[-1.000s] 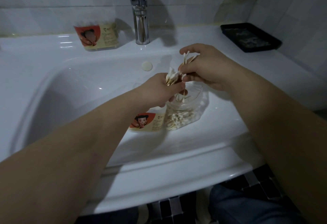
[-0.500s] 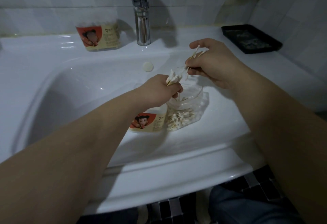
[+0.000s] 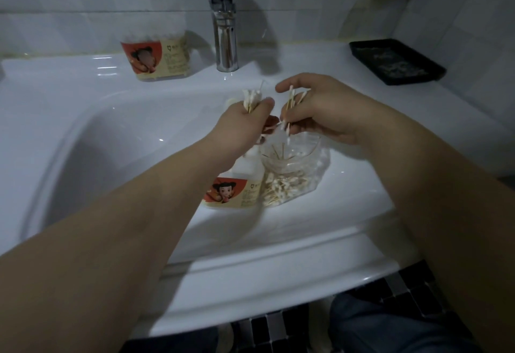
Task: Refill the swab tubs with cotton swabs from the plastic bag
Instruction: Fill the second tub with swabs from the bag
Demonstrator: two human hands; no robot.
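You've got a white sink (image 3: 273,266) in front of you. On its back ledge, a labelled swab tub (image 3: 157,58) stands upright left of the chrome faucet (image 3: 225,43), and a black tray (image 3: 395,61) sits well apart at the back right corner. On the front right slope, a second swab tub (image 3: 237,191) faces you with its red label, just beside a clear plastic bag (image 3: 303,168) holding cotton swabs (image 3: 278,188).

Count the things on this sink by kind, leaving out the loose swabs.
Swab tubs: 2, the back tub and the near tub
Plastic bag: 1
Faucet: 1
Black tray: 1
Total: 5
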